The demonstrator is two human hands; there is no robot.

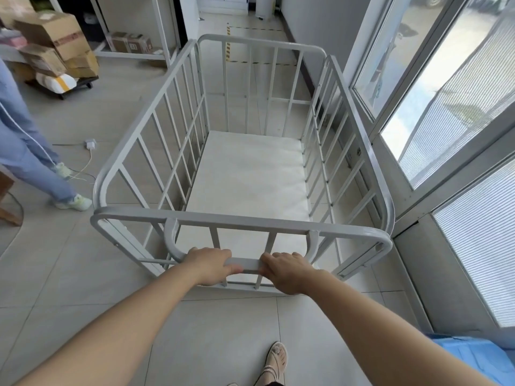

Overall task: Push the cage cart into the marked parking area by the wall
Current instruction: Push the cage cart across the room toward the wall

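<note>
A grey metal cage cart point(145, 162) with barred sides and a white floor panel stands straight ahead of me on the tiled floor. Its curved push handle point(248, 264) hangs on the near side. My left hand point(210, 264) grips the handle's left part and my right hand point(289, 271) grips its right part, knuckles up. Beyond the cart, a rectangle of yellow-and-black floor tape point(228, 44) lies beside the grey wall point(315, 29) at the far end. The cart holds nothing.
Glass doors and windows point(434, 112) run close along the cart's right side. A person in blue point(19, 146) walks at the left, near a white cable and plug point(90, 143). A dolly with stacked cardboard boxes point(58, 48) and shelving stand at the far left. Blue sheeting point(479, 355) lies at the bottom right.
</note>
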